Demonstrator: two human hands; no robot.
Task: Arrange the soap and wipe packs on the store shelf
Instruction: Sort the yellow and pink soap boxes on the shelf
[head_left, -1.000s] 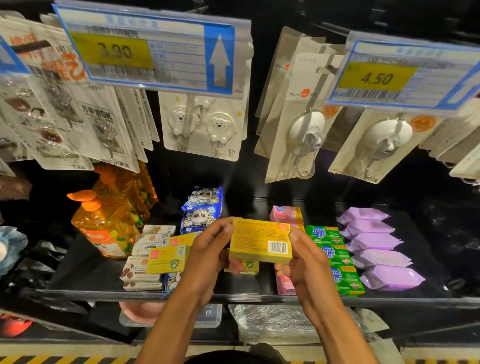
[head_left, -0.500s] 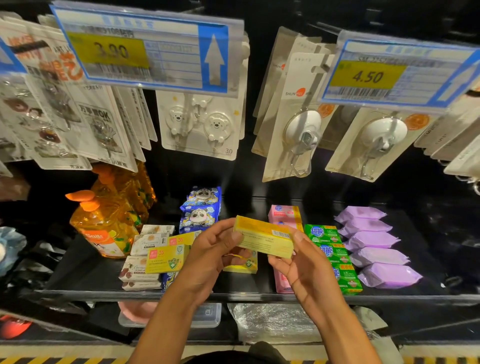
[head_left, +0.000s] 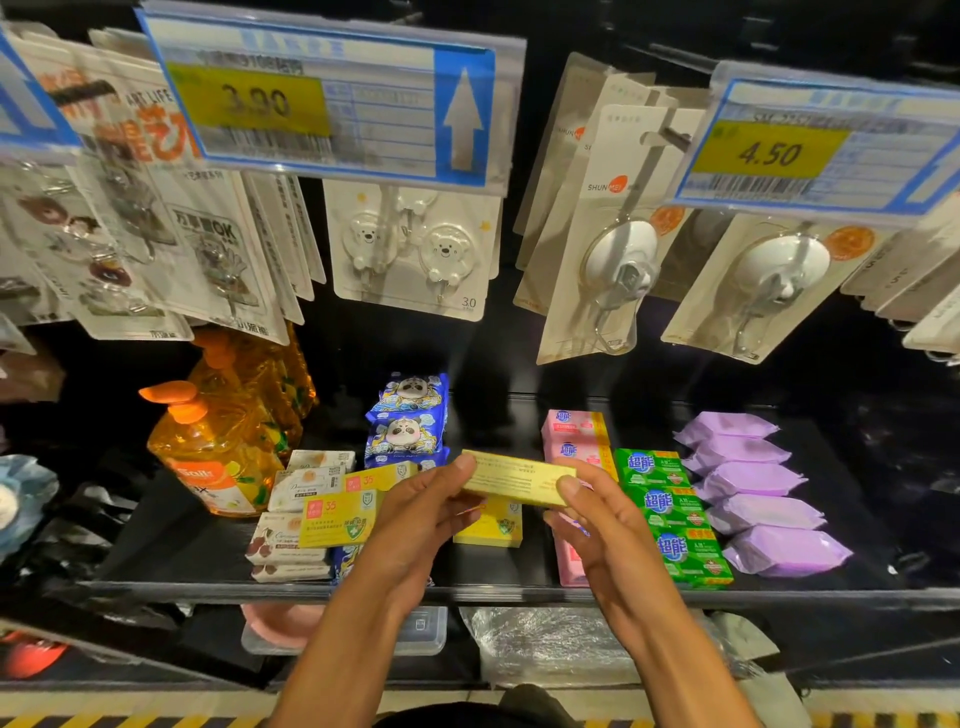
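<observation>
Both hands hold a yellow soap box above the black shelf. My left hand grips its left end and my right hand pinches its right end. Below it another yellow soap box lies on the shelf. More yellow boxes lie to the left on white soap boxes. Pink soap packs, green soap packs and purple wipe packs form rows on the right. Blue panda wipe packs sit behind.
Orange pump bottles stand at the shelf's left. Carded hooks and price tags hang overhead. A clear plastic bag and a clear tub sit on the lower level.
The yellow box has tipped from facing me to nearly flat, and both hands have lowered it slightly toward the shelf.
</observation>
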